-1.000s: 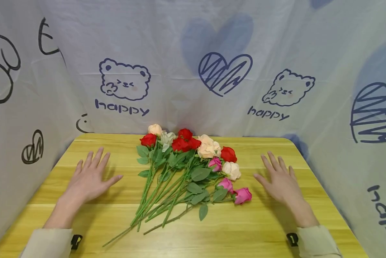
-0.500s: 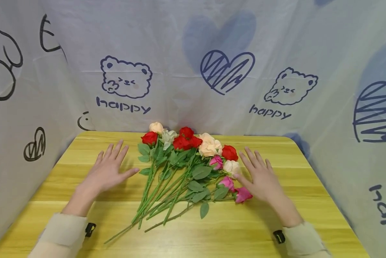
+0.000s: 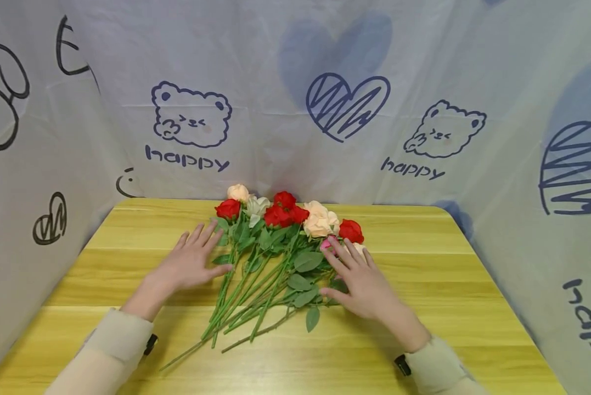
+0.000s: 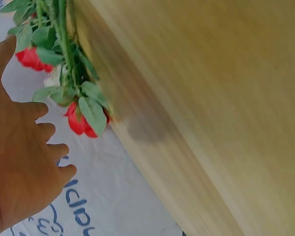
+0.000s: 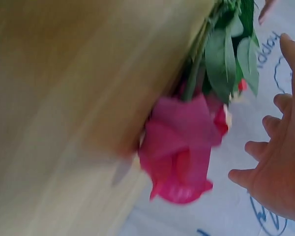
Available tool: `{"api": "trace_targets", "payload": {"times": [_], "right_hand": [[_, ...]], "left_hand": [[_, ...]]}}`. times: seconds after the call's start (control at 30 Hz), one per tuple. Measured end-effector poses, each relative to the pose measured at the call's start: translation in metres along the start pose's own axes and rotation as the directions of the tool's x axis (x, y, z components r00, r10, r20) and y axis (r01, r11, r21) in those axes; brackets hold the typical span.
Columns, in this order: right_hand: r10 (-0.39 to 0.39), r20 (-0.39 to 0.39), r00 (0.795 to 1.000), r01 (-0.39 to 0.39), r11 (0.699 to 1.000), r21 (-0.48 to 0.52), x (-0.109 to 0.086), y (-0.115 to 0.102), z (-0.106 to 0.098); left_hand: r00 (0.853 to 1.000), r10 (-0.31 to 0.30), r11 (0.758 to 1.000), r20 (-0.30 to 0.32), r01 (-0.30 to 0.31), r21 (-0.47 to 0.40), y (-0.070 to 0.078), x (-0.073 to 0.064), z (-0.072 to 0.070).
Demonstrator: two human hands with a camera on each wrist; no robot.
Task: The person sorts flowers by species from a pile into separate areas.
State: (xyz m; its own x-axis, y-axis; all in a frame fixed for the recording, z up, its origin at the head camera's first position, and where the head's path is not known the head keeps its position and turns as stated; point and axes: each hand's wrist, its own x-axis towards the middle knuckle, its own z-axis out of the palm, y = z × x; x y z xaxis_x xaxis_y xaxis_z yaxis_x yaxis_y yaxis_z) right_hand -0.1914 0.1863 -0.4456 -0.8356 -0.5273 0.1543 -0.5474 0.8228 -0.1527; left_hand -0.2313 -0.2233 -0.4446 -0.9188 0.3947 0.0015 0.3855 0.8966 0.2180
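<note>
Several artificial roses lie in a loose fan mid-table, green stems (image 3: 223, 315) toward the near left. Among the heads are a red rose (image 3: 228, 208), a white one (image 3: 257, 207), peach roses (image 3: 318, 220) and a red rose (image 3: 351, 231) at the right. My left hand (image 3: 191, 263) spreads its fingers over the left leaves and holds nothing. Above the right-hand blooms is my right hand (image 3: 361, 282), fingers also spread, hiding most of the pink ones. In the right wrist view, a pink rose (image 5: 179, 147) appears apart from that hand; whether either hand touches leaves, I cannot tell.
The wooden table (image 3: 453, 296) has a rounded back edge. Pale cloth (image 3: 275, 148) printed with bears and hearts hangs behind it and along both sides. A black clip-like piece (image 3: 403, 365) sits by the right cuff, another (image 3: 150, 344) by the left.
Both hands have moved inward from the table's sides, the left hand rightward and the right hand leftward, and are now over the roses. The flowers stay where they were.
</note>
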Motion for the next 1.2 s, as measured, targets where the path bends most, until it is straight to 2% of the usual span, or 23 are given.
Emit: {"api": "trace_targets", "payload": {"times": [0.23,0.43,0.57,0.67,0.77,0.87,1.03,1.13,1.2], "right_hand": [[-0.091,0.101,0.991,0.087,0.995,0.041,0.008,-0.017,0.012],[-0.15,0.188,0.971,0.155,0.988,-0.012,0.014,-0.018,0.021],[-0.16,0.232,0.959,0.17,0.985,-0.024,0.018,-0.016,0.023],[-0.167,0.238,0.957,0.183,0.982,-0.047,0.02,-0.015,0.023],[-0.162,0.203,0.966,0.185,0.978,-0.099,0.019,-0.012,0.022],[-0.133,0.156,0.979,0.157,0.976,-0.152,0.016,-0.007,0.021],[-0.032,0.101,0.994,0.055,0.971,-0.231,0.008,0.004,0.018],[0.08,0.089,0.993,-0.052,0.958,-0.282,0.005,0.009,0.016],[0.167,0.086,0.982,-0.135,0.946,-0.295,0.003,0.011,0.014]], "left_hand": [[0.998,0.023,1.0,0.066,-0.022,-0.015,0.002,0.007,0.006],[0.989,0.024,1.0,0.146,-0.021,-0.019,0.006,0.014,0.01],[0.985,0.036,0.999,0.169,-0.031,-0.032,0.01,0.02,0.013],[0.984,0.051,0.998,0.172,-0.046,-0.033,0.012,0.023,0.016],[0.982,0.064,0.998,0.18,-0.058,-0.038,0.017,0.025,0.018],[0.978,0.08,0.996,0.192,-0.072,-0.05,0.026,0.026,0.019],[0.972,0.117,0.991,0.202,-0.102,-0.083,0.043,0.027,0.018],[0.969,0.142,0.988,0.203,-0.125,-0.094,0.054,0.029,0.018],[0.966,0.163,0.985,0.2,-0.147,-0.09,0.061,0.031,0.02]]}}
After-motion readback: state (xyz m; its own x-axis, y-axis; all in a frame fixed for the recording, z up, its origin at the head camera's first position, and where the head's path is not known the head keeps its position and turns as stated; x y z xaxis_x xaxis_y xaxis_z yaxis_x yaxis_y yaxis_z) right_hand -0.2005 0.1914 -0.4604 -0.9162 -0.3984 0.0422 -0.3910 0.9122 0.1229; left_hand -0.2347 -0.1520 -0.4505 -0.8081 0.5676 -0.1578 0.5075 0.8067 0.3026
